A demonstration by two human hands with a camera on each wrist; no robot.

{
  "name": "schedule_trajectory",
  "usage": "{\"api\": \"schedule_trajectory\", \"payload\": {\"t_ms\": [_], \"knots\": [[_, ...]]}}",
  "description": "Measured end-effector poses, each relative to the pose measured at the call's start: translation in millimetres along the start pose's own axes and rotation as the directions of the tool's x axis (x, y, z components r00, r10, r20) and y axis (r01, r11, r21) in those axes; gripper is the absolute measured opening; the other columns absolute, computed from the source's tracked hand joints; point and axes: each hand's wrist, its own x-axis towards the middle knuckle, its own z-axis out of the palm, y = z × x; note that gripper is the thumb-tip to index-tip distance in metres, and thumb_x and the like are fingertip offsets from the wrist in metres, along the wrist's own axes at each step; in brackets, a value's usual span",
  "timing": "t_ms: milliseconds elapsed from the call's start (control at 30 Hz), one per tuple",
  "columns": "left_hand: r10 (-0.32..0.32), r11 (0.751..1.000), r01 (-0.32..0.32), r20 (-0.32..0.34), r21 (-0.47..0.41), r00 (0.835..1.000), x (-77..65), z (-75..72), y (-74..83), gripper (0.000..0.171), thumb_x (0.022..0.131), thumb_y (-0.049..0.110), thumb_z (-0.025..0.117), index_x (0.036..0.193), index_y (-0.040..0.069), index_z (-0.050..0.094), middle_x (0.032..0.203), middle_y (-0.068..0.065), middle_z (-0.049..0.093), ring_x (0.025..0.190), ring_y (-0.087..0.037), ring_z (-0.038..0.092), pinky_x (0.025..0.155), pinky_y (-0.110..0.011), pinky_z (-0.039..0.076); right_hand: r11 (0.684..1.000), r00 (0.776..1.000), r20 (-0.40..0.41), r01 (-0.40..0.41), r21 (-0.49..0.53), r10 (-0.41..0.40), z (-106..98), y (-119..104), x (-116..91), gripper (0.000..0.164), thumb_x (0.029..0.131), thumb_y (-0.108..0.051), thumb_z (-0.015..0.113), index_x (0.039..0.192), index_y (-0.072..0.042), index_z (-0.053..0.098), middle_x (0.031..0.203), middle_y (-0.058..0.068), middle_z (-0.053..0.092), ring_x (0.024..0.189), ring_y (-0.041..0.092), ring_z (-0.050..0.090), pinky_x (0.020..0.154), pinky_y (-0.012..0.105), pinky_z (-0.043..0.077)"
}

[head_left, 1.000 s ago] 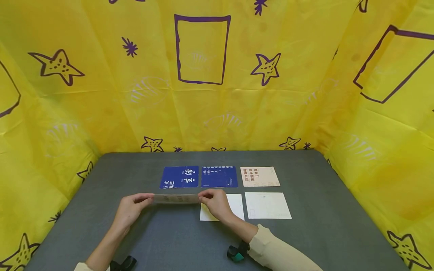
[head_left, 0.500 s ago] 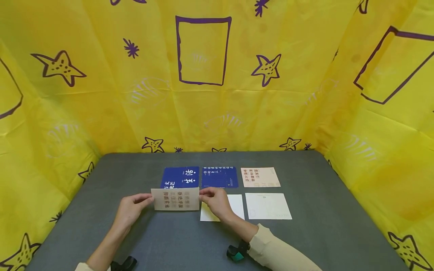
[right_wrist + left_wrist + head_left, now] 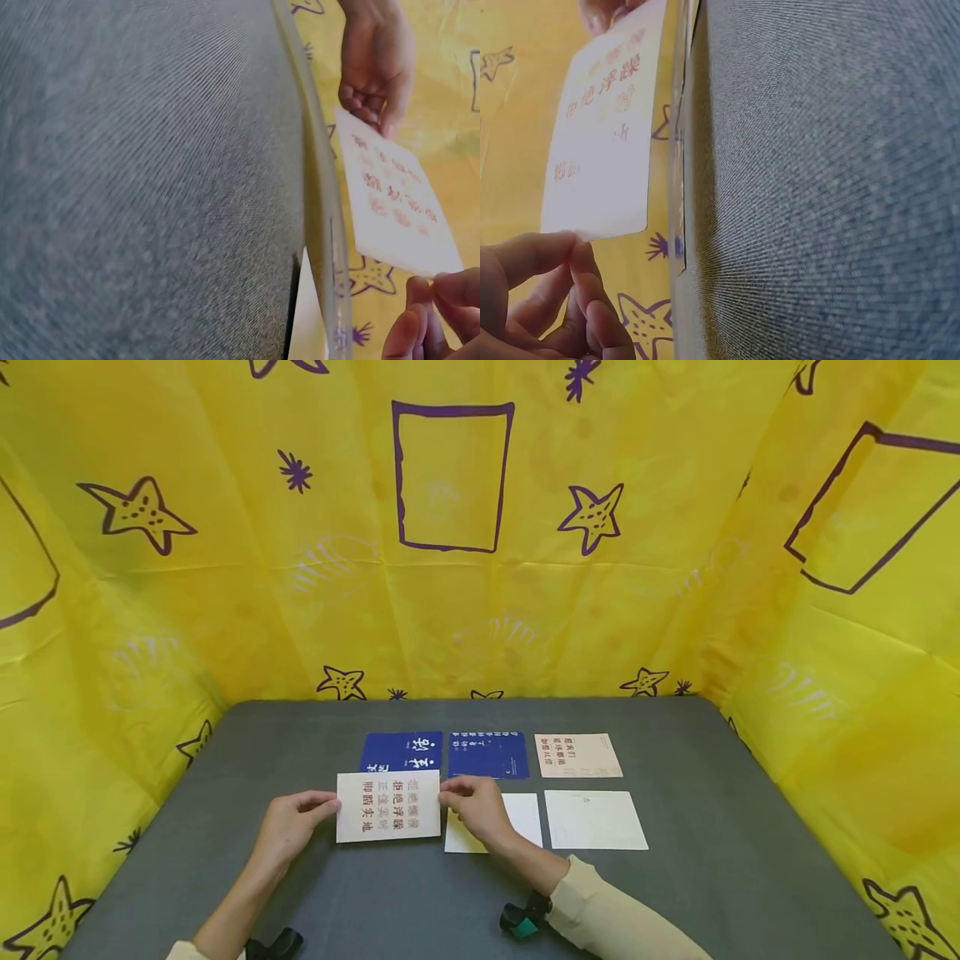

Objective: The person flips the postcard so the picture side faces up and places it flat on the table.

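Note:
Between both hands a pale postcard (image 3: 388, 807) with reddish-brown printed characters is held above the table, its printed face toward the head camera. My left hand (image 3: 291, 827) pinches its left edge between thumb and fingers, as the left wrist view also shows at the card's corner (image 3: 600, 217). At the opposite edge my right hand (image 3: 482, 810) pinches the card with thumb and fingertips. The held card covers the lower part of a blue card (image 3: 401, 752). Under my right hand lies a white card (image 3: 522, 817), partly hidden by that hand.
On the grey table (image 3: 420, 902) lie another blue card (image 3: 489, 755), a cream card with brown print (image 3: 578, 755) and a white card (image 3: 596, 820), in rows. A yellow patterned cloth (image 3: 450, 610) surrounds the table's back and sides.
The held postcard has tilted from nearly edge-on to showing its printed face toward the head camera. Both hands keep their pinch and have hardly moved.

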Motion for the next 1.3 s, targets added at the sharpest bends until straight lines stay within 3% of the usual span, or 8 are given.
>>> {"api": "schedule_trajectory", "payload": {"t_ms": [300, 600, 833, 1300], "knots": [[-0.034, 0.999, 0.034, 0.020, 0.002, 0.999, 3.4, 1.0, -3.0, 0.034, 0.090, 0.026, 0.069, 0.108, -0.003, 0.072, 0.108, -0.018, 0.071, 0.096, -0.023, 0.057, 0.073, -0.026, 0.044, 1.000, 1.000, -0.021, -0.009, 0.009, 0.009, 0.2, -2.2, 0.6, 0.009, 0.084, -0.006, 0.071, 0.088, 0.001, 0.074, 0.077, 0.013, 0.072, 0.067, 0.025, 0.065, 0.056, 0.022, 0.049], [-0.058, 0.998, 0.059, 0.041, -0.023, 0.997, 5.1, 4.5, 0.6, 0.036, 0.092, 0.024, 0.066, 0.112, -0.006, 0.066, 0.100, -0.017, 0.069, 0.094, -0.024, 0.058, 0.073, -0.027, 0.042, 1.000, 0.998, -0.054, -0.023, -0.006, 0.022, 1.0, -3.7, 2.2, 0.008, 0.083, -0.007, 0.072, 0.085, 0.001, 0.074, 0.076, 0.011, 0.072, 0.068, 0.026, 0.067, 0.059, 0.025, 0.053], [-0.050, 0.998, 0.050, 0.012, -0.024, 0.999, 6.8, 3.9, 3.1, 0.034, 0.091, 0.022, 0.067, 0.110, -0.007, 0.066, 0.094, -0.015, 0.070, 0.091, -0.025, 0.058, 0.072, -0.028, 0.041, 0.999, 0.999, -0.033, -0.034, -0.024, 0.033, 2.4, -4.4, 3.8, 0.008, 0.082, -0.007, 0.073, 0.087, 0.000, 0.075, 0.078, 0.010, 0.072, 0.071, 0.028, 0.067, 0.060, 0.026, 0.052], [0.031, 1.000, -0.031, 0.042, 0.003, 0.999, 12.7, 9.8, -0.8, 0.025, 0.084, 0.010, 0.068, 0.099, -0.010, 0.065, 0.081, -0.014, 0.069, 0.072, -0.016, 0.056, 0.063, -0.026, 0.042, 0.993, 0.997, -0.059, -0.048, -0.109, 0.042, 5.0, -5.6, 8.0, 0.007, 0.077, -0.006, 0.076, 0.081, -0.001, 0.074, 0.073, 0.007, 0.070, 0.061, 0.011, 0.054, 0.053, 0.024, 0.043]]}}
